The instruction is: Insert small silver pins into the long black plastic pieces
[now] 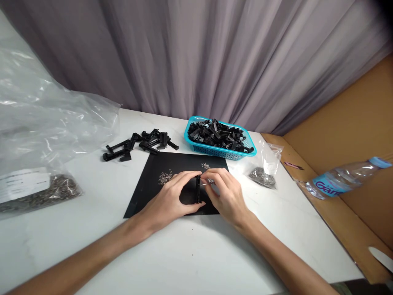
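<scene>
One tall mauve-grey curtain (pixel 172 53) of softly pleated fabric hangs beyond a flat, dull black rectangular mat (pixel 141 200), the landmark here, which lies on a smooth, glossy white surface (pixel 190 262). Left of the mat spreads a crumpled, clear plastic bag (pixel 46 119). Behind the mat's right part stands a turquoise plastic basket (pixel 224 153) with perforated walls, heaped with angular black plastic pieces (pixel 216 133). More slender black plastic frames (pixel 121 151) lie loose just behind the mat's left part.

Above the mat, the left hand (pixel 167 198) is clamped on a narrow black plastic part (pixel 198 189), thumb at its near end and fingertips at its far end. The right hand (pixel 229 194) has its fingertips together on a slim silvery rod (pixel 206 184) that points at the part's side; whether it enters the part is too small to tell. On the mat sit wiry, loose-looking heaps of tiny metal bits (pixel 165 177).

The step in hand appears to be fine fitting at the part's side. The next move calls for a steady left grip and careful alignment from the right.
</scene>
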Action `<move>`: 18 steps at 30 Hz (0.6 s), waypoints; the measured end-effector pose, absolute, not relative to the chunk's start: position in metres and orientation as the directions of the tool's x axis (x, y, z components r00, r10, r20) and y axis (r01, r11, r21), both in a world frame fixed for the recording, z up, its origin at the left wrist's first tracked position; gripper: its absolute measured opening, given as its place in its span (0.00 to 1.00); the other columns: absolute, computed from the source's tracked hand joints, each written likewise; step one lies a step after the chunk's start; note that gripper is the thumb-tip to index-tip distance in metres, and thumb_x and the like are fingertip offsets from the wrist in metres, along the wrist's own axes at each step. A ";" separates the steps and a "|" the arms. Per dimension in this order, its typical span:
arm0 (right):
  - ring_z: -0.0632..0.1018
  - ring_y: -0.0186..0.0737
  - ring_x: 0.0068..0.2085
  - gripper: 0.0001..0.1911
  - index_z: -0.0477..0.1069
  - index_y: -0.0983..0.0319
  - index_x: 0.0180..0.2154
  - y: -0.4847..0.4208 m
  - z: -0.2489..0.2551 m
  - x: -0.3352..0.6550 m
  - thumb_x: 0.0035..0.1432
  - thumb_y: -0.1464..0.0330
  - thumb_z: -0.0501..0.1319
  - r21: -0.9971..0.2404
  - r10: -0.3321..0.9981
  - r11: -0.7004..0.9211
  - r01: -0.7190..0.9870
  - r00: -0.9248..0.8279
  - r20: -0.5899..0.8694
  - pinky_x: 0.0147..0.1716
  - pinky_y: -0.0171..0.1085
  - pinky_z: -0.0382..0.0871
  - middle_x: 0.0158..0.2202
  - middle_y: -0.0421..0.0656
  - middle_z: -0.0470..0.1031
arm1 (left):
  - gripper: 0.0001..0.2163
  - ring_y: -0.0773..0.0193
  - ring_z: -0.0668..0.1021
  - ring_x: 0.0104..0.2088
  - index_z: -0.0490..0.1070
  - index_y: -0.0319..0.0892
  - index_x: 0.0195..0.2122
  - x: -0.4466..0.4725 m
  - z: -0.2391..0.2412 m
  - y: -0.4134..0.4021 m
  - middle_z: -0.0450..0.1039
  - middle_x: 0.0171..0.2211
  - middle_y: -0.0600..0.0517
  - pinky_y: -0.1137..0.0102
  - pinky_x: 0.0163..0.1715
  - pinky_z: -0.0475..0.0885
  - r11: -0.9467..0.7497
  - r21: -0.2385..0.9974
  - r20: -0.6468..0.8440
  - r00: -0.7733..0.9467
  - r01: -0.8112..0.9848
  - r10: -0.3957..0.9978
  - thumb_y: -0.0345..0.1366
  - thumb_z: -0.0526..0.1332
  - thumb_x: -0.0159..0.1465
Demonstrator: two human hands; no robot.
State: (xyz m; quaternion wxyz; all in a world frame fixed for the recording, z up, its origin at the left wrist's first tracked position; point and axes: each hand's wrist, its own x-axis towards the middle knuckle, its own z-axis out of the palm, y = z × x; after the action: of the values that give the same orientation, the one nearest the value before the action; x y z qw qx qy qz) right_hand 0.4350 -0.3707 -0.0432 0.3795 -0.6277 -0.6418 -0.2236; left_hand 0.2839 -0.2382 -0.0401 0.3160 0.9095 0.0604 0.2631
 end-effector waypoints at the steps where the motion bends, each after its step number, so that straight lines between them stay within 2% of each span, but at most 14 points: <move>1: 0.78 0.42 0.41 0.05 0.70 0.61 0.44 -0.370 -0.044 0.434 0.71 0.74 0.57 -0.172 0.631 0.096 0.980 0.073 0.772 0.40 0.39 0.73 0.42 0.47 0.80 | 0.26 0.55 0.77 0.57 0.66 0.48 0.59 0.284 -0.040 -0.239 0.75 0.56 0.50 0.59 0.59 0.74 -0.793 0.607 0.440 0.854 -0.055 0.278 0.36 0.71 0.62; 11: 0.73 0.42 0.35 0.04 0.74 0.62 0.43 -0.370 -0.043 0.424 0.67 0.75 0.62 0.061 0.585 -0.068 0.996 -0.010 0.811 0.33 0.39 0.68 0.41 0.44 0.83 | 0.27 0.53 0.77 0.58 0.66 0.47 0.61 0.283 -0.049 -0.242 0.75 0.56 0.48 0.57 0.59 0.75 -0.833 0.551 0.510 0.813 -0.059 0.279 0.33 0.71 0.61; 14: 0.72 0.41 0.35 0.06 0.75 0.62 0.44 -0.370 -0.044 0.424 0.66 0.75 0.64 0.042 0.564 -0.050 0.998 -0.007 0.826 0.33 0.39 0.68 0.40 0.43 0.84 | 0.28 0.53 0.77 0.57 0.66 0.46 0.61 0.283 -0.050 -0.241 0.75 0.56 0.47 0.57 0.59 0.75 -0.833 0.549 0.518 0.807 -0.060 0.283 0.33 0.71 0.61; 18: 0.73 0.41 0.35 0.08 0.76 0.60 0.45 -0.370 -0.046 0.427 0.65 0.76 0.64 -0.054 0.547 0.024 0.998 0.032 0.837 0.34 0.39 0.70 0.41 0.42 0.84 | 0.28 0.54 0.79 0.56 0.67 0.46 0.61 0.283 -0.048 -0.241 0.75 0.56 0.48 0.58 0.57 0.77 -0.826 0.558 0.527 0.802 -0.077 0.281 0.34 0.72 0.60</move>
State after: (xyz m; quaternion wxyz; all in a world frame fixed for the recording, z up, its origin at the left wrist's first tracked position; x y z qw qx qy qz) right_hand 0.4273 -0.3700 -0.0460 0.3576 -0.6231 -0.6199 -0.3155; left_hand 0.2834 -0.2407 -0.0481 0.2894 0.9039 0.0565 0.3098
